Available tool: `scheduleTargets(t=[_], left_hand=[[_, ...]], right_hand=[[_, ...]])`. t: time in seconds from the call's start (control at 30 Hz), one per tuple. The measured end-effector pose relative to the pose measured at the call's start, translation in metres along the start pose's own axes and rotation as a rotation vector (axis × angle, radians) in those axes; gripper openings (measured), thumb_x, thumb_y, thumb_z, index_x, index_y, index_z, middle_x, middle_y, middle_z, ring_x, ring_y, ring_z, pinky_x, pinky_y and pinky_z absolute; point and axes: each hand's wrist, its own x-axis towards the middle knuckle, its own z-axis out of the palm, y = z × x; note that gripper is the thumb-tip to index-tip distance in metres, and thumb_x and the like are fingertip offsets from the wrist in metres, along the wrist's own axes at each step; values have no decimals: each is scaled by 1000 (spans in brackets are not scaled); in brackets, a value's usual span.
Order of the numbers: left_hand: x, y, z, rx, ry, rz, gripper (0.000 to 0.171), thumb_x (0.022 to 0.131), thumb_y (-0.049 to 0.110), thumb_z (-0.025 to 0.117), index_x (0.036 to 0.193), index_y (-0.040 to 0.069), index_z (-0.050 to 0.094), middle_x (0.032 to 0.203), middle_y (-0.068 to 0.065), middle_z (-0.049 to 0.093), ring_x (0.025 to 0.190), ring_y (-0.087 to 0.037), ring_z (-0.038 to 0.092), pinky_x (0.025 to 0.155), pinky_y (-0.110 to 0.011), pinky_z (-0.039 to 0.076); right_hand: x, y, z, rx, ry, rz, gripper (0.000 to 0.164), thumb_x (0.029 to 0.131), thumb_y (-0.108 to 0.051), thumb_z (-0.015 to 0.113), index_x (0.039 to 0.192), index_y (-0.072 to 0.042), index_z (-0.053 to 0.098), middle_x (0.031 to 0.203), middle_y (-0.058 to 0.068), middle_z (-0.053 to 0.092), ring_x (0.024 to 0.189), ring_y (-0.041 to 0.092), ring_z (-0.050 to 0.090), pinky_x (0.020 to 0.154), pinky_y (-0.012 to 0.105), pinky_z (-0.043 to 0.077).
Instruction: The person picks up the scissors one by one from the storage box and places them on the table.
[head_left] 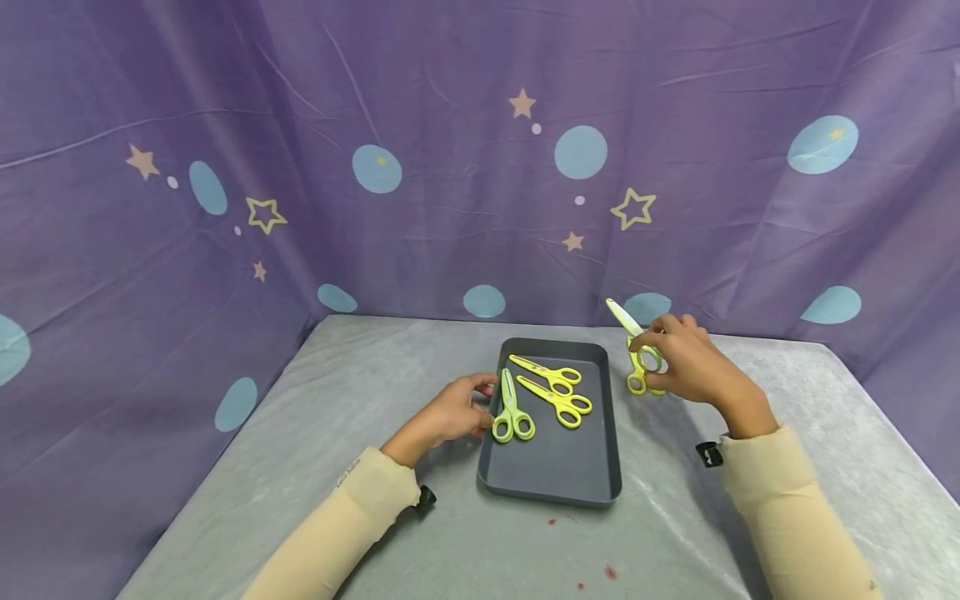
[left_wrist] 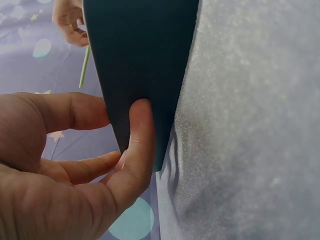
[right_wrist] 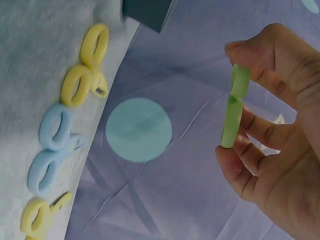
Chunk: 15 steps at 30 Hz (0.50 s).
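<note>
A dark grey tray (head_left: 551, 483) lies on the table, holding green scissors (head_left: 508, 408) and two yellow pairs, the upper yellow scissors (head_left: 551, 372) and the lower yellow scissors (head_left: 557, 400). My left hand (head_left: 453, 408) grips the tray's left side; in the left wrist view its fingers pinch the wall (left_wrist: 142, 55) at the rim. Right of the tray, my right hand (head_left: 693, 367) holds another pair of green scissors (right_wrist: 231, 122) above the table by the handle loops, blade pointing up and left in the head view. My fingers partly hide the handles.
On the table below my right hand lie yellow scissors (right_wrist: 77, 85), blue scissors (right_wrist: 55, 130) and more yellow scissors (right_wrist: 36, 217). A grey cloth (head_left: 360, 367) covers the table. Purple curtain (head_left: 465, 233) hangs behind and along the left side.
</note>
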Motion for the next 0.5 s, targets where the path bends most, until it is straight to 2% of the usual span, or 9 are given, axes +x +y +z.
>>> scheduleTargets(t=[0.23, 0.5], left_hand=[[0, 0, 0, 5, 6, 5, 74, 87, -8, 65, 156, 1, 40, 141, -19, 50, 79, -21, 68, 67, -38, 62], [-1, 0, 0, -6, 3, 5, 74, 87, -9, 65, 156, 1, 40, 142, -19, 49, 77, -20, 67, 69, -41, 62]], right_hand=[[-9, 19, -7, 12, 8, 39, 37, 74, -7, 81, 111, -13, 76, 111, 18, 59, 94, 37, 45, 72, 44, 34], [-21, 43, -16, 54, -2, 120, 35, 79, -8, 80, 114, -11, 74, 118, 25, 57, 102, 45, 45, 82, 57, 36]])
